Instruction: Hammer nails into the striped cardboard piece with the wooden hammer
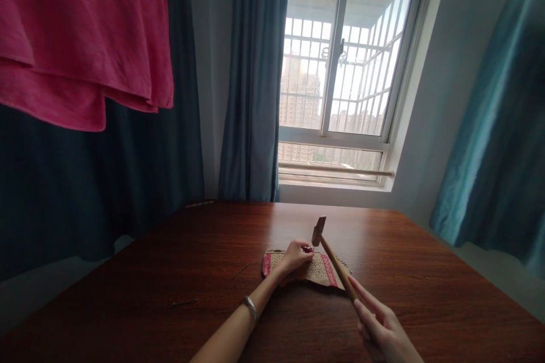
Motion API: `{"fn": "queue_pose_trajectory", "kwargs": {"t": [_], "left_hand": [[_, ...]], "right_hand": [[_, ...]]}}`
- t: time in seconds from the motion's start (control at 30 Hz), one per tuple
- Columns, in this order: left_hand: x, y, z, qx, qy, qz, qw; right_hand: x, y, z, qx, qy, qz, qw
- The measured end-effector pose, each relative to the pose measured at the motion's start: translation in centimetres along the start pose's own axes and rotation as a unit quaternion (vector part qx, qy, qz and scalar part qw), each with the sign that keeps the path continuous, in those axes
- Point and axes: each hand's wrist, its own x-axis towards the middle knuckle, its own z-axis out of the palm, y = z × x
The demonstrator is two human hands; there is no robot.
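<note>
My right hand [381, 320] is wrapped round the wooden handle of a hammer [336, 264], low down near its end. The hammer slants up and away to the left, its metal head raised beside and just above my left fingertips. My left hand [297, 256] is pinched over a patterned piece of cardboard [327, 272] with pink bands and dark specks. Between the fingertips a thin, upright, nail-like piece just shows, too small to make out well. The cardboard lies on the table, partly hidden by my left hand and the hammer handle.
The brown wooden table [221, 323] carries two thin dark slivers [184, 302] left of my left arm. Behind it stand a barred window [336, 68] and blue curtains [253, 79]. A pink cloth [85, 39] hangs at upper left.
</note>
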Motion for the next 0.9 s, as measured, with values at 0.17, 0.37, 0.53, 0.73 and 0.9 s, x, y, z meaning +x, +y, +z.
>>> {"fn": "queue_pose_trajectory", "kwargs": {"t": [0.17,0.37,0.53,0.73,0.9], "left_hand": [[0.1,-0.4,0.1,-0.008,0.002,0.011,1.000],[0.2,-0.3,0.1,0.006,0.003,0.004,1.000],[0.3,-0.4,0.1,0.015,0.005,0.003,1.000],[0.6,-1.1,0.4,0.025,0.021,0.017,0.999],[0.7,-1.4,0.6,0.023,0.016,0.015,0.999]], "right_hand": [[-0.1,0.1,0.1,0.010,0.014,-0.012,1.000],[0.1,0.6,-0.2,0.023,0.020,-0.024,0.999],[0.0,0.6,0.0,0.011,0.013,-0.022,1.000],[-0.5,-0.7,0.5,0.008,0.009,0.001,1.000],[-0.3,-0.6,0.5,0.002,0.008,0.026,1.000]]}}
